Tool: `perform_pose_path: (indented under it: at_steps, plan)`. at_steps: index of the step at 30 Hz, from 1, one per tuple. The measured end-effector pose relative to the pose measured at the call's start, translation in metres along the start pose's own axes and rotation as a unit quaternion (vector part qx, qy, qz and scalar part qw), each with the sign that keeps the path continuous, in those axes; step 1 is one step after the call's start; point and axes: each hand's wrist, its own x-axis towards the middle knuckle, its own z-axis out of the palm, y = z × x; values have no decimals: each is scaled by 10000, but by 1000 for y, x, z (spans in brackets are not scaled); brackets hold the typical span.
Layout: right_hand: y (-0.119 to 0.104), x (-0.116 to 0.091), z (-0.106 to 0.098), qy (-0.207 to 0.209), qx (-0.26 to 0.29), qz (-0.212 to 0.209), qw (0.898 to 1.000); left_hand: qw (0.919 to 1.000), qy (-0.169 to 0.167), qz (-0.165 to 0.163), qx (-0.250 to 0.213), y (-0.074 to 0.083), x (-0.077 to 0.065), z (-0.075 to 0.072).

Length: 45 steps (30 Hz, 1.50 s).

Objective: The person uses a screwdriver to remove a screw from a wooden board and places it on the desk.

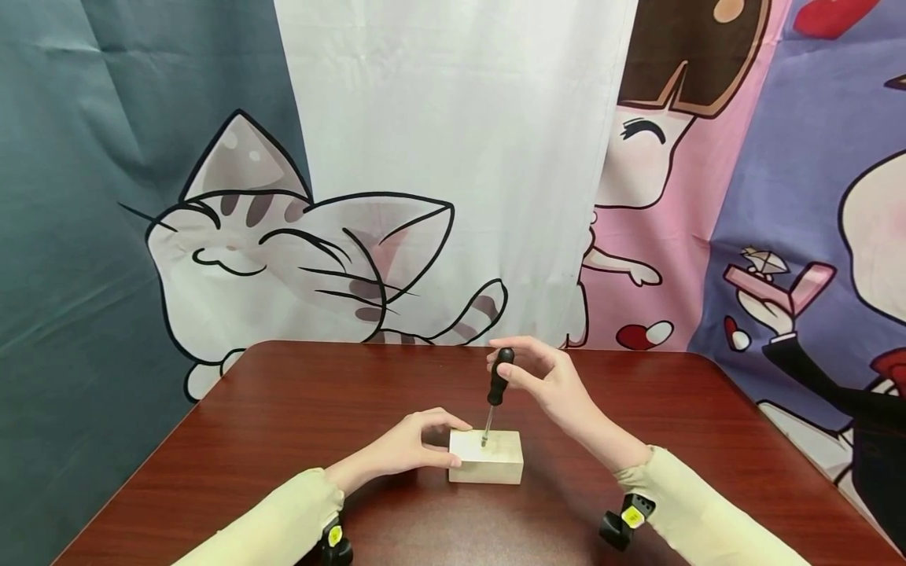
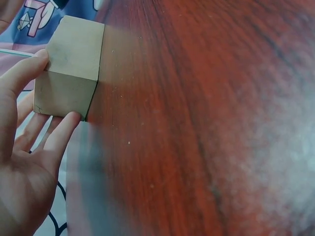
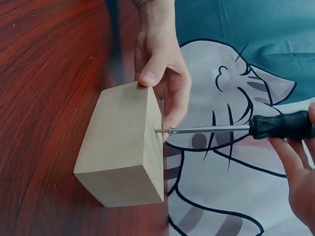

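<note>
A pale wooden block (image 1: 487, 472) lies on the table, its left end gripped between the thumb and fingers of my left hand (image 1: 405, 445). From its top face a small screw (image 3: 161, 131) stands partly out. The screwdriver (image 1: 499, 379) has a black handle and a metal shaft, and leans slightly with its tip at the screw head. My right hand (image 1: 555, 389) holds the handle near its top, thumb on the near side and fingers behind. In the left wrist view, the left hand (image 2: 29, 167) lies against the block (image 2: 74, 49).
The reddish-brown wooden table (image 1: 318, 393) carries the block. Behind it hangs a cartoon-printed curtain (image 1: 453, 118). Dark devices with yellow marks (image 1: 632, 516) are strapped at both wrists.
</note>
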Motion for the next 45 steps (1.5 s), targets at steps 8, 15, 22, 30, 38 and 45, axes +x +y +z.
perform_pose_path:
  at_steps: [8, 15, 22, 30, 38, 45]
  plan:
    - [4, 0, 4, -350, 11, -581, 9977, 10000, 48, -11, 76, 1, -1, -1]
    - [8, -8, 13, 716, -390, -434, 9957, 10000, 24, 13, 68, 1, -2, 2]
    - [3, -9, 12, 1177, -612, -187, 9910, 9998, -43, -102, -137, -1, -1, 2]
    - [2, -9, 9, 686, -515, -179, 9962, 9999, -58, -125, -62, -2, -1, 2]
    - [5, -7, 12, 36, 117, -705, 9974, 9999, -46, -107, 12, -2, -2, 1]
    - [10, -8, 16, 752, -359, -419, 9956, 10000, -31, -63, 68, -3, -1, 1]
